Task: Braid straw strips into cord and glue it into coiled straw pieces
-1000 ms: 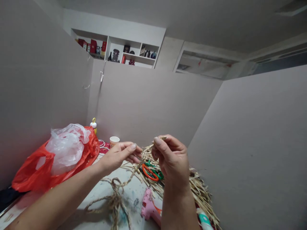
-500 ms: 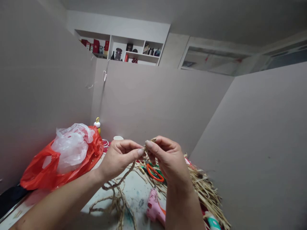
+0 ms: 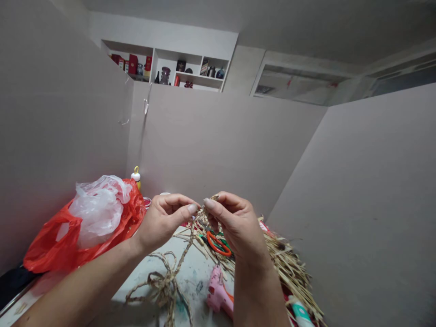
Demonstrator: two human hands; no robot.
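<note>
A twisted straw cord [image 3: 185, 252] hangs from my fingers down to a loose tangle on the table. My right hand [image 3: 235, 222] pinches the cord's upper end between thumb and forefinger, and a short tip pokes out above the thumb. Close beside it, my left hand [image 3: 166, 220] has thumb and forefinger brought together at the cord, just left of the right fingertips. The exact spot between the left fingertips is partly hidden. Below my right hand lie orange-handled scissors [image 3: 218, 244] and a pink glue gun [image 3: 218, 290].
Dry straw strands [image 3: 293, 268] are heaped on the right, with a green and white roll [image 3: 301, 313] by them. On the left sits a red plastic bag [image 3: 51, 247] with a clear bag [image 3: 97, 213] on top. A yellow-and-white bottle [image 3: 136, 176] stands behind. Grey partitions [image 3: 211, 145] enclose the table [image 3: 200, 268].
My left fingertips have shifted slightly left, a little apart from the right ones. The cord now hangs straighter below my fingers, where before it curved toward the left wrist.
</note>
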